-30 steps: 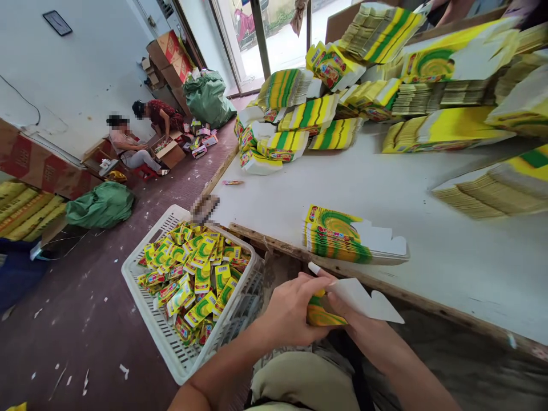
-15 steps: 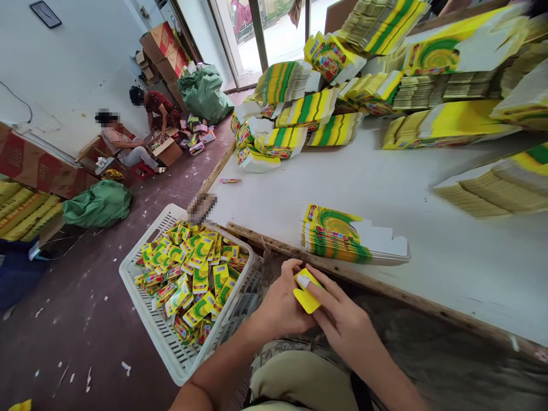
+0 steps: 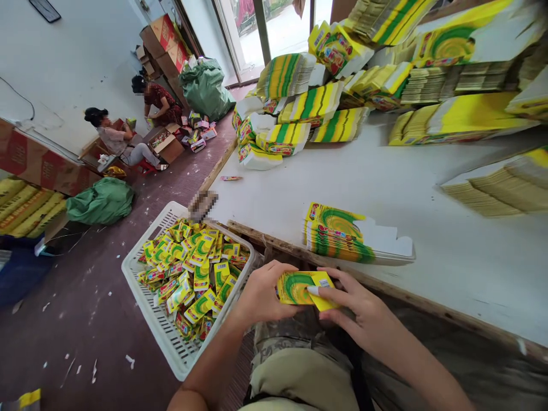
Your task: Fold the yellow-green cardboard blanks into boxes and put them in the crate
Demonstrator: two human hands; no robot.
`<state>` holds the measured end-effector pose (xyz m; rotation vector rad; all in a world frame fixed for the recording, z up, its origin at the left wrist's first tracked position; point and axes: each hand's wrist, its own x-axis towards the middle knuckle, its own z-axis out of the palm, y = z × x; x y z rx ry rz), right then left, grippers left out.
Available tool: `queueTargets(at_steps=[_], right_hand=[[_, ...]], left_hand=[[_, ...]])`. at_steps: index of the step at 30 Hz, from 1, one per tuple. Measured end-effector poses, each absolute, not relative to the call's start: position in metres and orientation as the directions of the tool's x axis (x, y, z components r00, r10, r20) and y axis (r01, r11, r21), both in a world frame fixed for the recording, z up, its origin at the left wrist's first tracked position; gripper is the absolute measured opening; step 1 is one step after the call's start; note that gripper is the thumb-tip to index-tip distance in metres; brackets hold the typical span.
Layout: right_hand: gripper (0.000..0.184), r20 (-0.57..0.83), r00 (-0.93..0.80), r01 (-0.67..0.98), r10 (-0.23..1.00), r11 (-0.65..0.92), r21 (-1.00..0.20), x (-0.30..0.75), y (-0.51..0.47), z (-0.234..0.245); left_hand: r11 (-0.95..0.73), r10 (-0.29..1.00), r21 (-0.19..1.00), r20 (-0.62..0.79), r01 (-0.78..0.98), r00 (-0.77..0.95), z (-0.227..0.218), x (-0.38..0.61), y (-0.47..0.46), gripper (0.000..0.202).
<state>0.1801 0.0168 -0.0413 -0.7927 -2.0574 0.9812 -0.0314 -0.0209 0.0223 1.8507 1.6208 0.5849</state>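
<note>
A small yellow and green cardboard box (image 3: 295, 287) is held between both hands over my lap, in front of the table edge. My left hand (image 3: 265, 294) grips its left end, fingers curled round it. At the other end, my right hand (image 3: 349, 299) pinches the yellow flap with the barcode, the thumb and fingers pressed on it. Just beyond my hands, a stack of flat folded cartons (image 3: 338, 234) with the same print lies on the table. To my left, a white plastic basket (image 3: 148, 328) holds several filled-out boxes (image 3: 201, 274) of this kind.
The white table (image 3: 265, 200) has a worn wooden edge. Piles of flat cartons (image 3: 295, 140) cover its far side. A small wrapped strip (image 3: 232, 178) lies near its left edge. Two people sit by an open carton (image 3: 169, 145) across the room. Green sacks (image 3: 100, 200) stand on the floor.
The box has turned so its printed broad face shows, and my right hand has shifted right onto the barcode flap. A seated person in the background has raised their hands.
</note>
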Motion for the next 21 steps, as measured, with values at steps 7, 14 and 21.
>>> queueTargets(at_steps=[7, 14, 21], right_hand=[[0.022, 0.282, -0.300, 0.163, 0.911, 0.340, -0.926, 0.153, 0.003, -0.044], [0.048, 0.376, -0.183, 0.404, 0.908, 0.419, -0.813, 0.179, 0.044, -0.031], [0.031, 0.436, -0.182, 0.752, 0.882, 0.410, -0.515, 0.192, 0.095, -0.058]], left_hand=[[-0.094, 0.991, 0.655, -0.008, 0.750, 0.131, 0.024, -0.028, -0.023, 0.057], [0.323, 0.941, 0.194, 0.042, 0.926, -0.336, 0.023, -0.147, -0.060, 0.054], [0.368, 0.901, 0.346, 0.098, 0.863, -0.424, 0.024, -0.168, -0.079, 0.036]])
